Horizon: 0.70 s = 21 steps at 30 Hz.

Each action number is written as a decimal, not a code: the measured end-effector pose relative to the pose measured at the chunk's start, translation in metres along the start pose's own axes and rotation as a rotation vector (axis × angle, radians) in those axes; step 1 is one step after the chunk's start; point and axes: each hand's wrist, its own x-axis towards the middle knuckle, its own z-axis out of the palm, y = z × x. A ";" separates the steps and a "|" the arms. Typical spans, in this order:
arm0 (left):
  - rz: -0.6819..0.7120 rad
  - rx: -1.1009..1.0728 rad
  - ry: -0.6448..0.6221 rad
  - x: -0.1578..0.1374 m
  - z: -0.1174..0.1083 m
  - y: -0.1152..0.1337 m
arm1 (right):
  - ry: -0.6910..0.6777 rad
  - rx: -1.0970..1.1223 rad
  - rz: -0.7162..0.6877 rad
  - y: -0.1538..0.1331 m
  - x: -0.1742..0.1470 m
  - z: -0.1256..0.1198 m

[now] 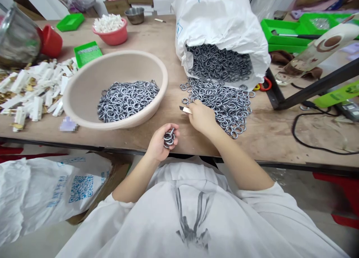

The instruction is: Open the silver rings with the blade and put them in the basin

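Note:
My left hand is cupped, palm up, near the table's front edge, its fingers curled round several grey metal rings. Between the fingers of my right hand is a short tool with a pale handle and a dark tip, pointing left. That hand is at the left front side of a loose pile of grey rings on the table. The pile spills from the mouth of a white sack lying on its side. To the left, a large beige basin holds a heap of similar rings.
White plastic pieces with gold-coloured parts spread across the left. Behind the basin are a small green tray and a red bowl of white pieces. A black metal frame, a cable and green bins occupy the right.

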 end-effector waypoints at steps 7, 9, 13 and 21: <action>0.089 0.172 -0.037 0.007 0.013 -0.010 | -0.119 0.704 -0.069 0.012 -0.052 -0.019; 0.102 0.222 -0.082 0.007 0.017 -0.014 | -0.105 0.714 -0.071 0.011 -0.060 -0.021; 0.094 0.285 -0.146 0.006 0.022 -0.017 | -0.057 0.584 -0.054 0.010 -0.066 -0.025; 0.006 0.242 -0.164 0.005 0.031 -0.017 | 0.049 1.075 0.031 0.004 -0.068 -0.011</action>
